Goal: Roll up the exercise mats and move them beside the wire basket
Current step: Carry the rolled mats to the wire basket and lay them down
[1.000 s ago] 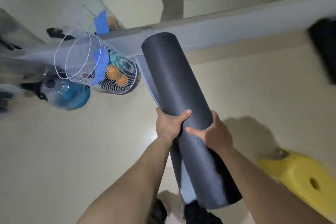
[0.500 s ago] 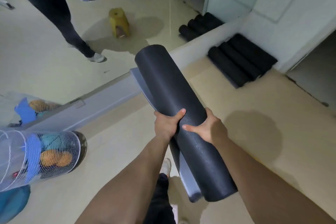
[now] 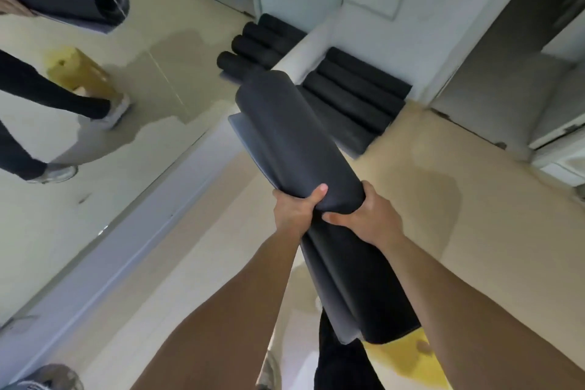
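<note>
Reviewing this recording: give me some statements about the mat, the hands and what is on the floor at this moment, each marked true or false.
1. The left hand and the right hand both grip the rolled mat. True.
2. The rolled mat rests on the floor. False: it is held in the air, pointing away from the person.
3. Other rolled mats lie side by side on the floor at the foot of the wall. True.
4. The yellow stool stands on top of those mats. False: it is on the floor near the person's feet, below the held mat's near end.
</note>
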A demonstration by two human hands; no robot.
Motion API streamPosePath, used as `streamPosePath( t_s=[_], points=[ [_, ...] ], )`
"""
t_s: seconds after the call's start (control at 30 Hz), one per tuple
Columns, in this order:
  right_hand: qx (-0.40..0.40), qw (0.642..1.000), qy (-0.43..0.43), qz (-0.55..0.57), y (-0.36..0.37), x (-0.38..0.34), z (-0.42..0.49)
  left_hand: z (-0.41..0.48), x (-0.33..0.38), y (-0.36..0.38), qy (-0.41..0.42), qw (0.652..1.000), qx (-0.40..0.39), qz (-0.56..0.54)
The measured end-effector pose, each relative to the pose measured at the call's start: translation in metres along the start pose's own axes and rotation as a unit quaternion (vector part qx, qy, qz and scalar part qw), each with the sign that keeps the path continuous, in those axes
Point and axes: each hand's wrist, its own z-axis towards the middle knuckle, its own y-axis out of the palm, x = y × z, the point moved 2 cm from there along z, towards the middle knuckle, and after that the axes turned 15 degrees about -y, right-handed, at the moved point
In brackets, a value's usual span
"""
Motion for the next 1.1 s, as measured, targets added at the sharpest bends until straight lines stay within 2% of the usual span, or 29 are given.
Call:
streamPosePath(
  t_s=[0.2, 0.37, 0.53, 0.63, 0.9, 1.1],
  points=[
    [-0.034, 0.999, -0.004, -0.035, -0.022, 0.070, 0.190, 0.143, 0.074, 0.101, -0.019, 1.000, 0.025, 0.000],
    [-0.057, 0.995, -0.012, -0.078, 0.007, 0.147, 0.355, 0.310, 0.096, 0.178, -0.061, 0.998, 0.029, 0.002],
    [-0.079, 0.990, 0.010, -0.115, 0.073, 0.227, 0.494, 0.481, 0.083, 0.237, -0.101, 0.995, 0.018, -0.013],
    [-0.108, 0.986, 0.015, -0.126, 0.111, 0.270, 0.567, 0.569, 0.070, 0.262, -0.125, 0.991, 0.041, -0.001],
    [-0.130, 0.962, -0.070, -0.230, 0.242, 0.386, 0.752, 0.793, 0.017, 0.312, -0.155, 0.980, 0.121, -0.035],
    [-0.087, 0.946, -0.124, -0.286, 0.300, 0.437, 0.821, 0.886, -0.001, 0.349, -0.125, 0.979, 0.158, -0.025]
  ],
)
